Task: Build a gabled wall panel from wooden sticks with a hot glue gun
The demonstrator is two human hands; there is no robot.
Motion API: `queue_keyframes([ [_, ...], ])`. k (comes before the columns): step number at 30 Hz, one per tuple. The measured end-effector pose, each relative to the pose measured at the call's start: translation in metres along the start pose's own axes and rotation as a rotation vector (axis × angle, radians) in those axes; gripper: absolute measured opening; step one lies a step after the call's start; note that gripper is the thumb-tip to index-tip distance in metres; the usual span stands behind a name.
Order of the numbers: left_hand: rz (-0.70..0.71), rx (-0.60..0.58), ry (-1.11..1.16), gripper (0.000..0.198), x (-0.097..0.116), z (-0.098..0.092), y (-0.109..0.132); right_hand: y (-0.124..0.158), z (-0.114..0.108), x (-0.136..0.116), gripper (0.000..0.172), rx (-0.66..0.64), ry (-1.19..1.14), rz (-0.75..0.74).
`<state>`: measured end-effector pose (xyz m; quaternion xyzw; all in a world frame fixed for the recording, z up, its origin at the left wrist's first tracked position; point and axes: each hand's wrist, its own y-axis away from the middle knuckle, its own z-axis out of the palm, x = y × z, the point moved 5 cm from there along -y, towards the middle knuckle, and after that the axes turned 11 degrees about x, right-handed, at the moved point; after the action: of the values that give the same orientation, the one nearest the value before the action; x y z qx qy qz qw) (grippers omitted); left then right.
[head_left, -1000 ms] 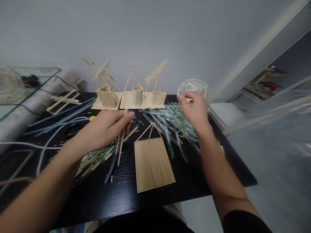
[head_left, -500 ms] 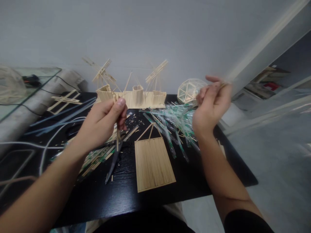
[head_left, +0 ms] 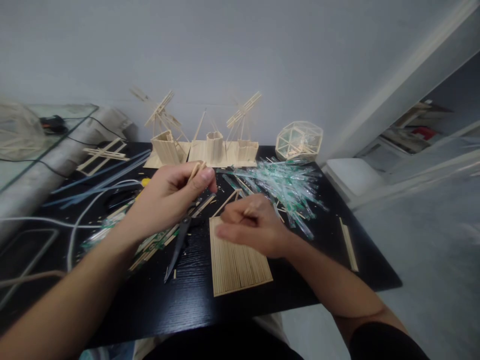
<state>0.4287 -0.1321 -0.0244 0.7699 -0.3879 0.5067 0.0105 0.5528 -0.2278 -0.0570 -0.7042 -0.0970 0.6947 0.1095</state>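
Observation:
My left hand (head_left: 176, 192) is closed around a few thin wooden sticks (head_left: 196, 171), whose ends poke up beside the thumb. To the right of it, my right hand (head_left: 258, 225) is curled, thumb toward the left; whether anything is inside the fingers I cannot make out. Below that hand lies a flat panel of wooden sticks (head_left: 240, 270), partly covered, with a slim triangular frame (head_left: 225, 202) at its far edge. Scissors (head_left: 180, 245) rest on the black table beneath my left hand.
Stick-built models (head_left: 215, 150) stand along the wall, with a faceted stick ball (head_left: 300, 140) to their right. Crumpled plastic wrappers (head_left: 285, 180) spread over the table's (head_left: 150, 305) right half. Packs of sticks (head_left: 157, 242), a white cable (head_left: 77, 225) and blue strips (head_left: 101, 180) occupy the left.
My right hand has come down and left from the upper right to above the panel. My left hand has shifted slightly right, still gripping sticks; the stick that hung below it no longer shows.

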Motion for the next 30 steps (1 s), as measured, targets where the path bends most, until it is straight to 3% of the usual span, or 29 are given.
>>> queue_keyframes([
  [6,0.003,-0.082,-0.01,0.048,-0.003,0.003,0.003,0.001,0.031,0.052,0.042,0.011,0.044,0.053],
  [19,0.029,-0.16,-0.032,0.038,-0.009,0.007,0.004,0.0,0.035,0.091,0.04,0.052,0.071,0.176],
  [27,-0.046,-0.188,0.169,0.02,-0.007,0.01,0.004,-0.008,0.026,0.055,0.045,-0.046,-0.014,0.084],
  [30,0.038,-0.029,0.174,0.017,-0.004,0.001,0.002,-0.01,0.019,0.038,0.042,-0.065,0.023,0.046],
])
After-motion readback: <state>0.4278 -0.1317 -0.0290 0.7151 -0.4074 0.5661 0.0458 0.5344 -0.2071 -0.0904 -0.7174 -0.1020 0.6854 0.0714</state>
